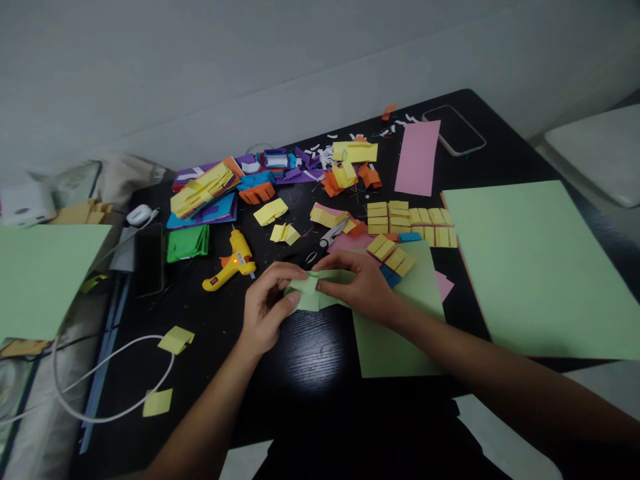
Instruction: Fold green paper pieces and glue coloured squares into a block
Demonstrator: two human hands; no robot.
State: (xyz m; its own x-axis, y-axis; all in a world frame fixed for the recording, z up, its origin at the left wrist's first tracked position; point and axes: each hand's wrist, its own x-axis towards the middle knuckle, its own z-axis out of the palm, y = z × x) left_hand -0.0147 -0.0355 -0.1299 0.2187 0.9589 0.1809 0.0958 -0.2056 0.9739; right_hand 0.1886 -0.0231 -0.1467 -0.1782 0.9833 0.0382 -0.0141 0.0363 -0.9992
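Note:
A small folded piece of pale green paper (pixel 307 300) is held between both hands above the black table. My left hand (pixel 273 303) pinches its left side between thumb and fingers. On its right side, my right hand (pixel 363 287) grips the paper with thumb and forefinger. Under my right wrist lies a pale green sheet (pixel 400 340). Scissors (pixel 333 233) rest just behind the hands. To the left of my left hand lies a yellow glue gun (pixel 237 257) with a small orange light.
Folded yellow pieces (pixel 390 217) are lined up behind my right hand. Large green sheets (pixel 540 273) lie at the right, a pink sheet (pixel 419 157) and phone (pixel 457 130) at the back. A white cable (pixel 173 367) loops at the left.

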